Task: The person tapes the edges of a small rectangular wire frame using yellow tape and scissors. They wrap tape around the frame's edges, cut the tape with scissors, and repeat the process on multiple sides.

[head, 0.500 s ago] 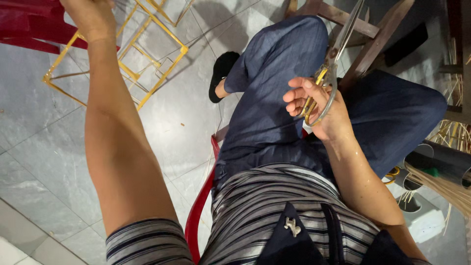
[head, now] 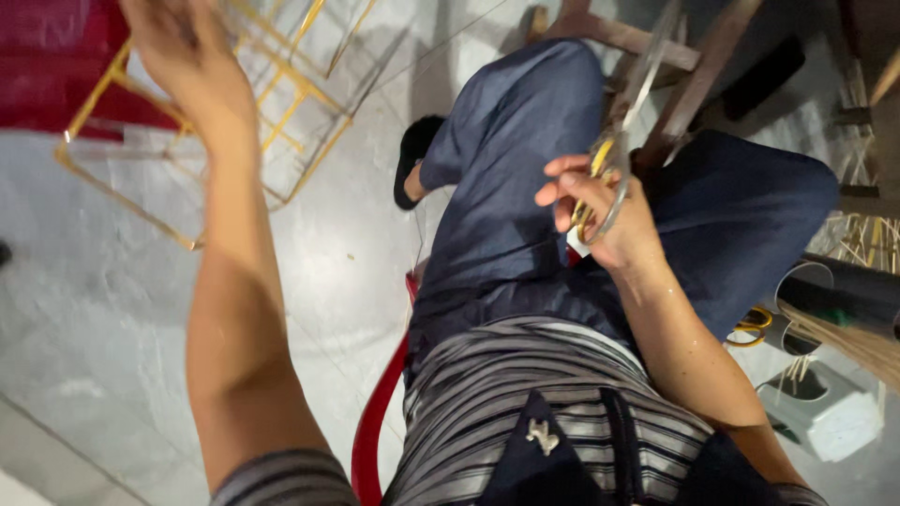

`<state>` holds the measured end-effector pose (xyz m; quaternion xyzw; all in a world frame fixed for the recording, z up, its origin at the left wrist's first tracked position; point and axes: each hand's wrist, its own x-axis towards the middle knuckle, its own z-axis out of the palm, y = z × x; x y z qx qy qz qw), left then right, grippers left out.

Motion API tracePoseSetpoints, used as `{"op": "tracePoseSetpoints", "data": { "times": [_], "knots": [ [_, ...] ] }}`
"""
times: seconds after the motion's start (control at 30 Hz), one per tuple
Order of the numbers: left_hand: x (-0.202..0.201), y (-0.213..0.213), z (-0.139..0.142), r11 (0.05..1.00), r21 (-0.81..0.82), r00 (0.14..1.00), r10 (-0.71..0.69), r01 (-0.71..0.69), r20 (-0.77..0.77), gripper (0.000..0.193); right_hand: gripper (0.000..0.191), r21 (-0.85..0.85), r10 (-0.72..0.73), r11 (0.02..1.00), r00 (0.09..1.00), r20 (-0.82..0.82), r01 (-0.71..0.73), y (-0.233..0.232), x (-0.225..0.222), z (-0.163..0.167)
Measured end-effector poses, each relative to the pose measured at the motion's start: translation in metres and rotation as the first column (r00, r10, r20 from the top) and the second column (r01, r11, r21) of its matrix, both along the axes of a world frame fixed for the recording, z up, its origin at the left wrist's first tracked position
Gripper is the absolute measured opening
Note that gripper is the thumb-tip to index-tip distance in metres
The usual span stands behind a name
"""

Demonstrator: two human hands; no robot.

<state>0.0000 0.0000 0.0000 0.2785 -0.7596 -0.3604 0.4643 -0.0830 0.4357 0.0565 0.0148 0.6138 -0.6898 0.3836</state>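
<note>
The right hand (head: 614,220) grips the scissors (head: 626,131) by the yellow loops, blades pointing up past the fingers. The left hand (head: 183,56) reaches up, touching a yellow frame (head: 281,112); its grip is too blurred to tell. The frame looks thin, light and stiff, best held by a bar.

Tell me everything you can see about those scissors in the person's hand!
The scissors look like metal, with long silvery blades and yellowish finger loops. The right hand holds them by the loops, fingers threaded through, above the lap. The blades point up and away, toward a wooden frame. They look closed or nearly so; motion blur hides the tips.
</note>
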Motion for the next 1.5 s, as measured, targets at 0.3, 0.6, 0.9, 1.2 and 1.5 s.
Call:
{"op": "tracePoseSetpoints", "data": {
  "times": [0.3,0.6,0.9,1.2,1.5],
  "knots": [
    [0.009,0.169,0.071,0.444,0.608,0.679,-0.699,0.658,-0.225,0.012,0.022,0.106,0.041,0.994,0.973,-0.226,-0.017,-0.006,0.006,0.012],
    [-0.027,0.271,0.047,0.333,0.687,0.570,-0.809,0.646,-0.145,0.027,0.020,0.313,0.021,0.930,0.820,-0.571,0.194,0.068,-0.018,-0.013],
    [-0.061,0.324,-0.009,0.400,0.552,0.511,-0.857,0.731,-0.056,0.018,0.020,0.430,-0.079,0.587,0.577,-0.813,0.686,0.212,-0.116,0.015],
    [-0.074,0.343,-0.034,0.412,0.582,0.508,-0.862,0.701,-0.001,0.014,0.025,0.440,-0.151,0.151,0.460,-0.875,0.885,0.316,-0.253,0.051],
    [-0.084,0.345,-0.035,0.451,0.587,0.528,-0.848,0.672,0.047,0.018,0.031,0.558,0.156,0.010,0.550,-0.820,0.830,0.328,-0.310,0.057]
  ]
}}
